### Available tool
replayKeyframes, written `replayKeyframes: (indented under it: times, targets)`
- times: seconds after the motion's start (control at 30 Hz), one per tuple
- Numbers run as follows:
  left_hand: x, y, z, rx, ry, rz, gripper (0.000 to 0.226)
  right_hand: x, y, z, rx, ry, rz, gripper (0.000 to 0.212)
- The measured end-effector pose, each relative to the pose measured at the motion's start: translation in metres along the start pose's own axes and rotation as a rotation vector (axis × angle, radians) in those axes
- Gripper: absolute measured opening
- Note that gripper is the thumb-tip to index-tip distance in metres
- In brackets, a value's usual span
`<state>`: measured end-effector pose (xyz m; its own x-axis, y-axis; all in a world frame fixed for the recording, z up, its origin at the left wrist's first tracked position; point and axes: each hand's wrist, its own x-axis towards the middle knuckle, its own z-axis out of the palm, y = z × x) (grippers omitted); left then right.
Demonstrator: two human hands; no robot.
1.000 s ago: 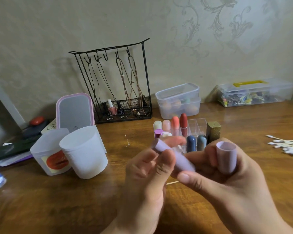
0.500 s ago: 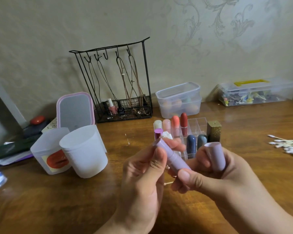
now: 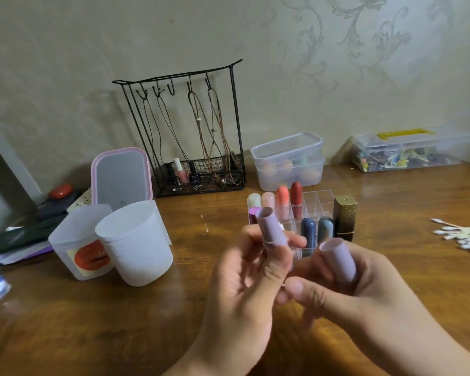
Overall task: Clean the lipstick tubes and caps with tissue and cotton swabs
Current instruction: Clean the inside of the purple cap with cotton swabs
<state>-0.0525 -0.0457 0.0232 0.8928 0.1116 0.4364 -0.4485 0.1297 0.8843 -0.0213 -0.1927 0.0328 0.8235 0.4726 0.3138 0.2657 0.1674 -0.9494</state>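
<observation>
Since half a second ago: lilac lipstick tube (image 3: 271, 228) now tilted nearly upright, open end up, no longer slanting down toward the other hand. Pinched between thumb and fingers of the left hand (image 3: 244, 289), in front of the clear organizer (image 3: 319, 203). Lilac cap (image 3: 339, 260) now lower and leaning right, open mouth facing up-left, gripped in the curled fingers of the right hand (image 3: 345, 289). Tube and cap apart, a small gap between them, both held above the table (image 3: 147, 321). Thin pale stick just visible between the two hands, too small to identify.

Containers unchanged in place. Clear organizer holding upright lipsticks: cream, pale pink, coral and dark red along the back row, a magenta one at the left, two blue-grey ones in front; several rear right compartments bare. Black-and-gold lipstick case (image 3: 345, 217) standing just beside the organizer's right side. Two stacked lidded clear tubs (image 3: 288, 161) behind, round peach and greenish shapes inside. Clear box with yellow handle (image 3: 410, 149) far right, full of small colourful bits. Wire rack (image 3: 190, 131) with hanging cords and nail polish bottles in its basket. Two white frosted cups (image 3: 135, 242) at left, touching. Cotton swabs (image 3: 461, 236) piled loose at the right edge.
</observation>
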Motion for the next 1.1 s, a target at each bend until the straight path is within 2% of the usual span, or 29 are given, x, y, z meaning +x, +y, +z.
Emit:
replayKeyframes:
  times: [0.07,0.17,0.23,0.33,0.4,0.47,0.63,0.8,1.1]
  targets:
    - [0.004,0.004,-0.005,0.131,0.053,0.052,0.03,0.0,-0.003,-0.005,-0.164,0.009,0.008,0.04]
    - [0.01,0.014,-0.014,0.369,0.07,0.079,0.024,0.002,-0.008,-0.014,-0.167,0.022,0.051,0.038]
    - [0.013,0.02,-0.017,0.496,0.051,0.102,0.023,0.003,-0.007,-0.02,-0.257,0.037,0.015,0.039]
    - [0.014,0.021,-0.018,0.513,0.041,0.096,0.021,0.006,-0.006,-0.026,-0.481,0.106,-0.088,0.021]
    - [0.014,0.02,-0.018,0.515,0.022,0.089,0.024,0.006,-0.004,-0.029,-0.562,0.155,-0.14,0.028]
    - [0.013,0.019,-0.018,0.515,0.001,0.078,0.025,0.005,-0.003,-0.031,-0.55,0.178,-0.19,0.025]
    - [0.012,0.016,-0.016,0.526,-0.042,0.073,0.027,0.005,-0.005,-0.031,-0.6,0.12,-0.242,0.035]
    - [0.009,0.012,-0.013,0.713,-0.034,0.156,0.026,0.003,-0.002,-0.024,-0.708,0.075,-0.298,0.035]
    - [0.009,0.012,-0.014,0.687,-0.078,0.143,0.026,0.002,-0.002,-0.022,-0.72,0.087,-0.346,0.03]
